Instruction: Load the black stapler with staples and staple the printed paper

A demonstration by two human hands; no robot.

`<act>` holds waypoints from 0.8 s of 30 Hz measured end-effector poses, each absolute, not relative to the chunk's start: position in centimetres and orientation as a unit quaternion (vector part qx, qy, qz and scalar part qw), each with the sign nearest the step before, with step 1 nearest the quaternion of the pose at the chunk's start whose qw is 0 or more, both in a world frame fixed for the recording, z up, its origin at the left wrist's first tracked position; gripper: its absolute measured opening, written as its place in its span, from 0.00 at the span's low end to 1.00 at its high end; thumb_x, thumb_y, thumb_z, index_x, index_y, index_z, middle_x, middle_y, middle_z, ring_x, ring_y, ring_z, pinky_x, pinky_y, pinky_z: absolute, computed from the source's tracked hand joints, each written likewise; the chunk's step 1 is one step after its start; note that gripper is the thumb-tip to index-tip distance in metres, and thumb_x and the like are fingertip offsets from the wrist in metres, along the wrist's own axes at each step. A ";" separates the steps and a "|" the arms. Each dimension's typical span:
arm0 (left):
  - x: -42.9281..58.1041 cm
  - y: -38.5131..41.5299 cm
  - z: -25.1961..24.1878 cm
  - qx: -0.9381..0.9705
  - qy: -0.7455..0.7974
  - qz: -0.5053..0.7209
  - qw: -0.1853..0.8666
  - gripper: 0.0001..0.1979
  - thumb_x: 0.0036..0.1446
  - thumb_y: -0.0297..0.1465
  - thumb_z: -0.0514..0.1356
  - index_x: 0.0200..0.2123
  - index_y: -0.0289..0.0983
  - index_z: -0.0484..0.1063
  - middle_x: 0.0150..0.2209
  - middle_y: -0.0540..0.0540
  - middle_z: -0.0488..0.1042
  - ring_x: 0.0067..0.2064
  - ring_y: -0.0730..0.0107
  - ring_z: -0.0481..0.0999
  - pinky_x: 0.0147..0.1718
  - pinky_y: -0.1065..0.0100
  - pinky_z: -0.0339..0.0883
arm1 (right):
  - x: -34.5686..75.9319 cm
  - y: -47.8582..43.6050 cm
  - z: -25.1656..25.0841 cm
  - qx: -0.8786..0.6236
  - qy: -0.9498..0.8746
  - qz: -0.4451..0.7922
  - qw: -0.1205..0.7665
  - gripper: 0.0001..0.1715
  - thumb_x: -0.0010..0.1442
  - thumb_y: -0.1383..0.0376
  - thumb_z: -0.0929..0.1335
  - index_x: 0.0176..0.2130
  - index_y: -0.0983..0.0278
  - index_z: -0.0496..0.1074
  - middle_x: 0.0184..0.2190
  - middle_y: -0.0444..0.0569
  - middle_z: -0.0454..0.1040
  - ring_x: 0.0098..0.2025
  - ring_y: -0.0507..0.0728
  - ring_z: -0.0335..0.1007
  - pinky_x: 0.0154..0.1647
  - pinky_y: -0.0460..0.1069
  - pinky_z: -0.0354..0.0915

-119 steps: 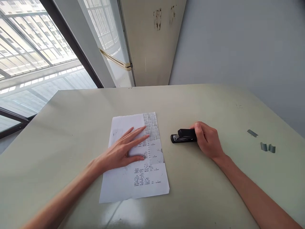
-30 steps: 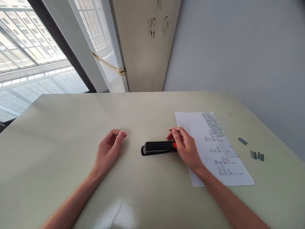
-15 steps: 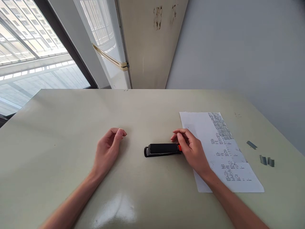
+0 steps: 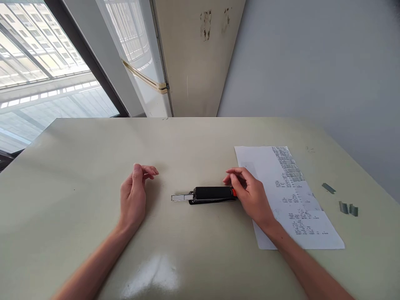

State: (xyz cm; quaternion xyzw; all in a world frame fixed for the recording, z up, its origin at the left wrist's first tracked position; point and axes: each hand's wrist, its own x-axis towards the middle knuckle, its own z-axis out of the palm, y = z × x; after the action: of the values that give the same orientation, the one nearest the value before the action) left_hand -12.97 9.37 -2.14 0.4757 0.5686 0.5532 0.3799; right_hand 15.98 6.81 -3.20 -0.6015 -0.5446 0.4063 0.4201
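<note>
A black stapler (image 4: 213, 193) lies on its side of the table in front of me, its red rear button (image 4: 234, 192) to the right. From its left end a thin metal staple tray (image 4: 181, 198) sticks out. My right hand (image 4: 248, 193) is at the stapler's rear, fingers curled and thumb bent, touching beside the red button; part of that end is hidden under the hand. To the left, apart from the stapler, my left hand (image 4: 136, 191) rests on its edge with fingers loosely extended and nothing in them.
A printed sheet of paper (image 4: 268, 166) lies under my right wrist, with rows of staple strips (image 4: 287, 163) along its upper right. Several loose staple pieces (image 4: 328, 188) lie farther right on the pale table (image 4: 93, 146). A wall, a fridge (image 4: 193, 75) and a window stand beyond.
The staple tray has come out of the stapler's left end. My left hand has moved slightly left and its thumb has lifted upright. My right hand stays at the rear.
</note>
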 end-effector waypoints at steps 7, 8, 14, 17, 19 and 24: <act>-12.9 9.3 -2.1 0.501 0.575 0.517 0.389 0.24 0.73 0.51 0.52 0.32 0.40 0.74 0.42 0.44 0.77 0.50 0.60 0.74 0.56 0.62 0.67 | 16.0 6.4 -3.4 -0.587 -0.568 0.386 0.430 0.21 0.74 0.47 0.63 0.49 0.58 0.73 0.43 0.50 0.81 0.44 0.59 0.78 0.40 0.53 0.75; -12.9 9.2 -2.1 0.508 0.572 0.510 0.394 0.24 0.73 0.51 0.53 0.32 0.40 0.74 0.42 0.44 0.77 0.50 0.60 0.75 0.57 0.61 0.67 | 16.0 6.2 -3.3 -0.577 -0.592 0.380 0.416 0.20 0.74 0.47 0.63 0.50 0.57 0.74 0.43 0.50 0.81 0.43 0.59 0.78 0.40 0.53 0.74; -12.4 8.6 -1.5 0.534 0.519 0.486 0.458 0.24 0.71 0.52 0.55 0.35 0.39 0.75 0.42 0.42 0.79 0.49 0.58 0.78 0.58 0.57 0.70 | 15.8 5.7 -3.1 -0.483 -0.775 0.259 0.314 0.16 0.69 0.49 0.70 0.49 0.56 0.76 0.42 0.51 0.82 0.43 0.63 0.77 0.44 0.58 0.70; -11.9 8.2 -1.4 0.506 0.482 0.483 0.527 0.22 0.70 0.51 0.59 0.38 0.38 0.78 0.44 0.41 0.81 0.52 0.56 0.79 0.62 0.54 0.69 | 15.7 5.5 -3.4 -0.486 -0.772 0.255 0.322 0.15 0.69 0.49 0.71 0.48 0.55 0.77 0.39 0.50 0.82 0.40 0.63 0.77 0.40 0.57 0.69; -11.4 7.9 -1.4 0.454 0.451 0.496 0.587 0.20 0.67 0.49 0.63 0.38 0.38 0.79 0.45 0.40 0.81 0.54 0.53 0.80 0.63 0.52 0.69 | 15.5 5.3 -3.3 -0.499 -0.745 0.291 0.335 0.18 0.66 0.47 0.73 0.48 0.55 0.78 0.39 0.49 0.82 0.40 0.62 0.77 0.40 0.56 0.70; -10.3 7.1 -1.2 0.221 0.386 0.504 0.740 0.13 0.66 0.42 0.64 0.39 0.38 0.79 0.46 0.41 0.82 0.52 0.57 0.82 0.61 0.55 0.74 | 14.2 4.4 -1.9 -0.517 -0.571 0.544 0.332 0.27 0.60 0.45 0.77 0.51 0.56 0.77 0.42 0.47 0.83 0.42 0.61 0.81 0.42 0.54 0.75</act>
State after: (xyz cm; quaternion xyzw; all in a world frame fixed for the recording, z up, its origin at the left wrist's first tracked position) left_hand -10.28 7.12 -1.22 0.2205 0.3856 0.5043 0.7405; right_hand 14.23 4.35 -1.90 -0.5167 -0.5714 0.5443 0.3322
